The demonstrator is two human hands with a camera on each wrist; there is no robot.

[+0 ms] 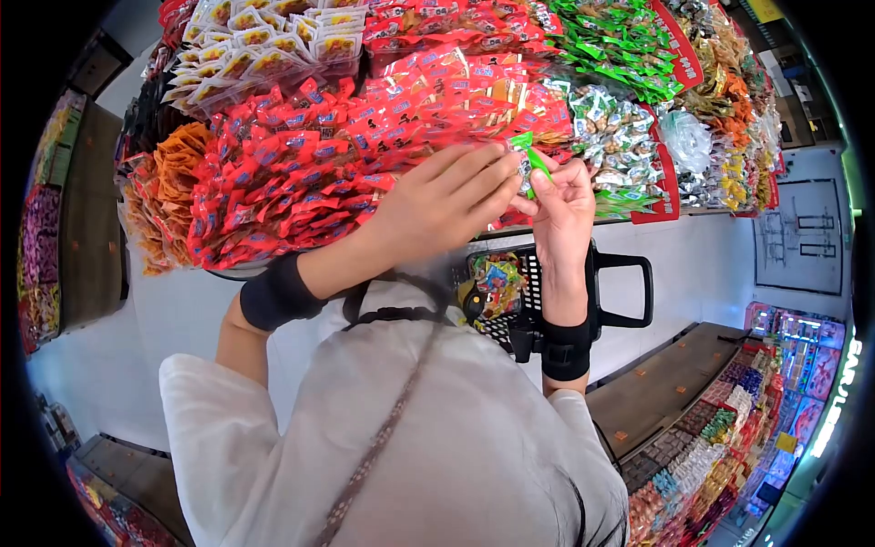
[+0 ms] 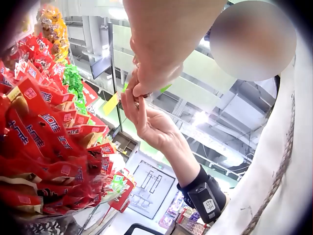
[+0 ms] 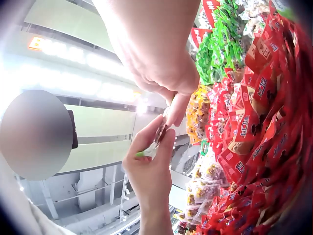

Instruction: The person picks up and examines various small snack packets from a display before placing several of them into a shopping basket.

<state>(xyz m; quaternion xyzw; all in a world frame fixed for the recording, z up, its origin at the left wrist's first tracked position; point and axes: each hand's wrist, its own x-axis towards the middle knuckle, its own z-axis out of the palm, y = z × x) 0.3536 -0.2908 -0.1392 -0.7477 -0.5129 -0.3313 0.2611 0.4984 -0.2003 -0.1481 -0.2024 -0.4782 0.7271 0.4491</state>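
In front of the chest, a small green snack packet (image 1: 538,167) is held between both hands, over the edge of a heaped snack display. My left hand (image 1: 451,196) reaches across from the left, its thumb and fingers pinching the packet (image 3: 160,133) in the right wrist view. Thumb and fingertips of my right hand (image 1: 562,210) grip the packet's other side. Fingers hide most of the wrapper; green ends and a dark middle show. Below the hands in the head view hangs a black shopping basket (image 1: 622,259) with colourful wrapped snacks (image 1: 499,281) inside.
Red snack packets (image 1: 283,164) fill the display in front. Green packets (image 1: 620,46), clear-and-silver packets (image 1: 606,123) and orange packets (image 1: 182,155) lie around them. A clear plastic bag (image 1: 685,141) sits at the right. Another stocked counter (image 1: 665,392) stands behind, to the right.
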